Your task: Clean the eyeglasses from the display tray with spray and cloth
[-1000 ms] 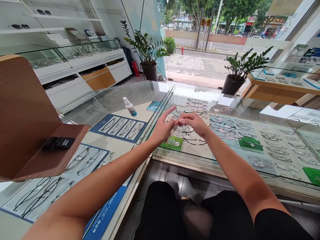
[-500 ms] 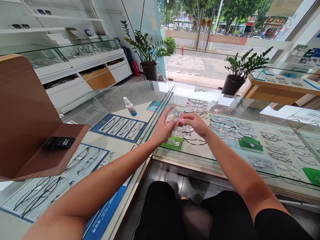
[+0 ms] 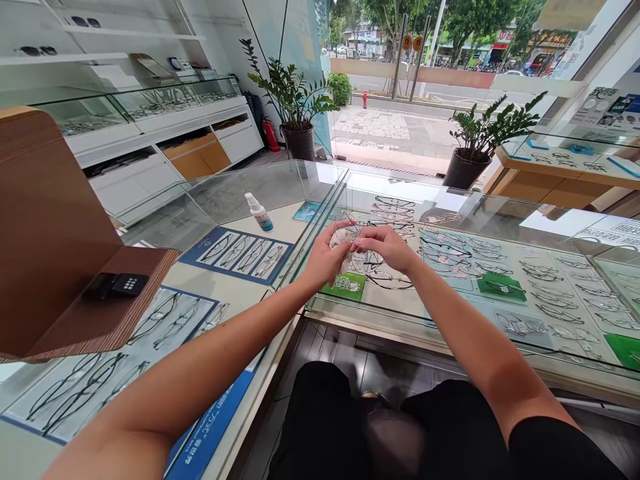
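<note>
Over the glass counter, my two hands meet in front of me. My left hand is closed around a crumpled white cloth, its thumb pointing toward the other hand. A thin-rimmed pair of eyeglasses shows in part between the hands; fingers and cloth hide most of it. With thumb and forefinger pinched, my right hand grips the glasses' edge beside the cloth. A white spray bottle with a blue lower part stands upright on the left counter.
Several eyeglass frames lie inside the glass display case. A brown folding stand holding a black device is at left. Potted plants stand by the entrance. My knees are below the counter edge.
Both hands stay together, with small shifts of the fingers. My left forefinger has lowered a little over the cloth and glasses. The bottle and stand keep their places.
</note>
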`<move>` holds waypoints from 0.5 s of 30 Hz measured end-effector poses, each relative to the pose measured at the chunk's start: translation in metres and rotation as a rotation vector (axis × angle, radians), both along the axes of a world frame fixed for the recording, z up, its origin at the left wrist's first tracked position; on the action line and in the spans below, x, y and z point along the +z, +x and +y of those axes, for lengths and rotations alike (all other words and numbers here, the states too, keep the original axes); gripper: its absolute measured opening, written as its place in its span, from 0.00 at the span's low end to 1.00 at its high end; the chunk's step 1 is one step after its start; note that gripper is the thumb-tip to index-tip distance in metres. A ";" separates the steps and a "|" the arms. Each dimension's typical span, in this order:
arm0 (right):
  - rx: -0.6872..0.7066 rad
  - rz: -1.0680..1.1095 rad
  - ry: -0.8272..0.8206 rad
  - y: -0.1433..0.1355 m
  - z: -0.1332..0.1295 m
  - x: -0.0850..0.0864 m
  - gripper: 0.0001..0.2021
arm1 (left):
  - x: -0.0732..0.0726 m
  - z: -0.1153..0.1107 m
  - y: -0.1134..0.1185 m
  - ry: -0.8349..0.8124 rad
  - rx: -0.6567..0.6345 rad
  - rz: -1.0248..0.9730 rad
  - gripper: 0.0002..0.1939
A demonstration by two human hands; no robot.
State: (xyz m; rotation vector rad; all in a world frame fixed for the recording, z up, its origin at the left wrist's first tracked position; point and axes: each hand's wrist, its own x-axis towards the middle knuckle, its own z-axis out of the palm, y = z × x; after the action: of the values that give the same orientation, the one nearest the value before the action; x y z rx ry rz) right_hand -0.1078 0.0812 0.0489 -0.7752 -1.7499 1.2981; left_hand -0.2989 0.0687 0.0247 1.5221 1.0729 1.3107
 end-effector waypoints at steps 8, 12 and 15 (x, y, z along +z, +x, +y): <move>-0.001 -0.068 0.040 0.000 -0.001 -0.001 0.12 | -0.001 -0.004 0.003 -0.073 -0.009 -0.033 0.24; -0.006 -0.103 0.054 0.000 -0.001 0.000 0.13 | -0.002 -0.005 0.003 -0.094 -0.010 -0.031 0.25; -0.004 -0.113 0.056 -0.001 -0.001 0.000 0.13 | -0.004 -0.003 0.003 -0.099 -0.017 -0.055 0.24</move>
State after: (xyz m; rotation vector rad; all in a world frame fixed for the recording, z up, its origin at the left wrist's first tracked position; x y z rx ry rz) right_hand -0.1084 0.0801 0.0488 -0.8340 -1.8652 1.2186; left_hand -0.2961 0.0656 0.0208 1.4119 1.0721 1.2624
